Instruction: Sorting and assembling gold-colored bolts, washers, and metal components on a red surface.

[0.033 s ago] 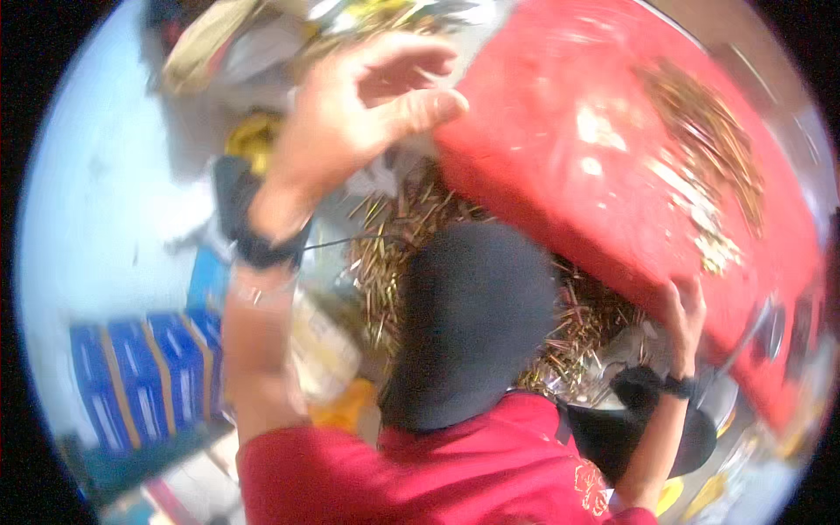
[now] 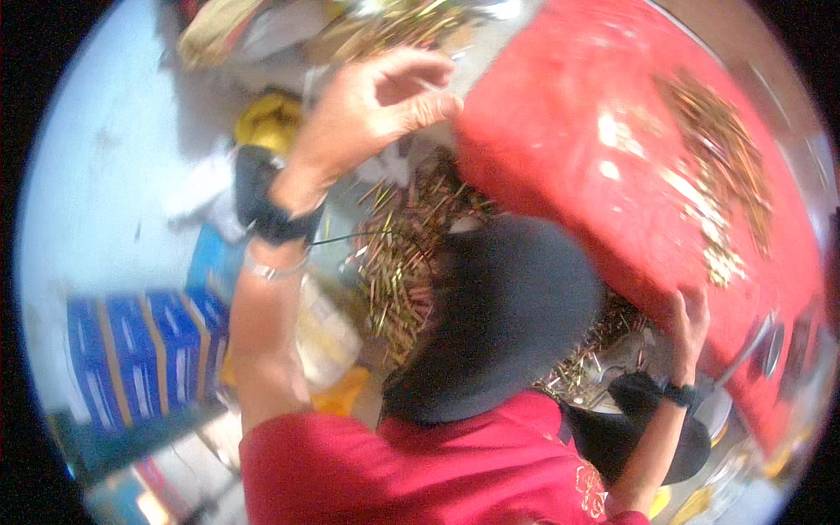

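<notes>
Left hand [image 2: 372,114]: raised, thumb set apart from loosely curled fingers, a gap between; nothing visible held.
Right hand [image 2: 689,324]: at the near edge of a broad, glossy red tabletop [image 2: 534,122], fingers bent; cannot tell whether gripping anything.
Tabletop: stretching from near the left thumb to the right hand and beyond; contact at the left thumb, cannot tell.
Long, thin brown strips [image 2: 722,144]: in a loose bundle on the tabletop, beyond the right hand, well apart from the left.
Small cream-coloured pieces [image 2: 722,262]: on the tabletop, just beyond the right fingertips, nearer than the strips.
Heap of short brown and straw-coloured sticks [image 2: 398,262]: below the tabletop, nearer the body than the left hand, partly hidden by a rounded dark-grey shape [image 2: 512,306] between the forearms.
Wrists: black wristband [image 2: 289,229] and thin silvery bracelet [image 2: 267,271] behind the left hand; dark wristband [image 2: 678,394] behind the right.
Yellow rounded object [image 2: 269,121]: just outward of the left hand, blurred.
Blue boxes with tan bands [image 2: 144,359]: outward of the left forearm.
</notes>
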{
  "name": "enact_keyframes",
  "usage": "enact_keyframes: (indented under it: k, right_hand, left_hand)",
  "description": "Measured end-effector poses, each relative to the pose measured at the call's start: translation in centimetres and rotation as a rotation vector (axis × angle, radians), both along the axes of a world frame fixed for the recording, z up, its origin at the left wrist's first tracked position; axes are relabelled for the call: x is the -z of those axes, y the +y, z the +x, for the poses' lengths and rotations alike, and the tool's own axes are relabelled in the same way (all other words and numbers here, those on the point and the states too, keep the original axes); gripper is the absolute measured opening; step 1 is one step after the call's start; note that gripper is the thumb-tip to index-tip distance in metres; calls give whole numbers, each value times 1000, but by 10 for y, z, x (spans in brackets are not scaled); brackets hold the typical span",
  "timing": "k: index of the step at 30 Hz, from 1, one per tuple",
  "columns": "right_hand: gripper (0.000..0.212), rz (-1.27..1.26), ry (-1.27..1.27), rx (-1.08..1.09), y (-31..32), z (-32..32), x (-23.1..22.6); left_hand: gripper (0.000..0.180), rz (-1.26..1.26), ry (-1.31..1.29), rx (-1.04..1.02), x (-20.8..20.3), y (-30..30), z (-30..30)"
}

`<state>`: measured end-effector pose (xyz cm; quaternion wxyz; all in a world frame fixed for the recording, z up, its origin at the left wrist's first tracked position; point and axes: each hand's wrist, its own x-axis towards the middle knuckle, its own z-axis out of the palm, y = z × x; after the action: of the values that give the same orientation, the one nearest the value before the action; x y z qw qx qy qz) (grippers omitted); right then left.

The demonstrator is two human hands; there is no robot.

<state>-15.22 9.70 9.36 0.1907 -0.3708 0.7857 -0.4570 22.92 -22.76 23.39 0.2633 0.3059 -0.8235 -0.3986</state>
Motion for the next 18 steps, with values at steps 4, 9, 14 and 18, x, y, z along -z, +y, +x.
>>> enact_keyframes:
  k: [4,9,14,18]
  right_hand:
    - [16,84,114,-38,3,-4,2]
    - [16,47,23,-76,-4,5,-1]
    - [15,-58,-12,-77,-6,6,-2]
    - [16,19,26,-59,-9,0,3]
  left_hand:
    - [36,374,-146,-132,97,10,113]
    - [45,870,-218,-359,210,101,199]
    - [67,943,-330,-665,332,150,192]
    - [93,535,-619,-944,440,169,184]
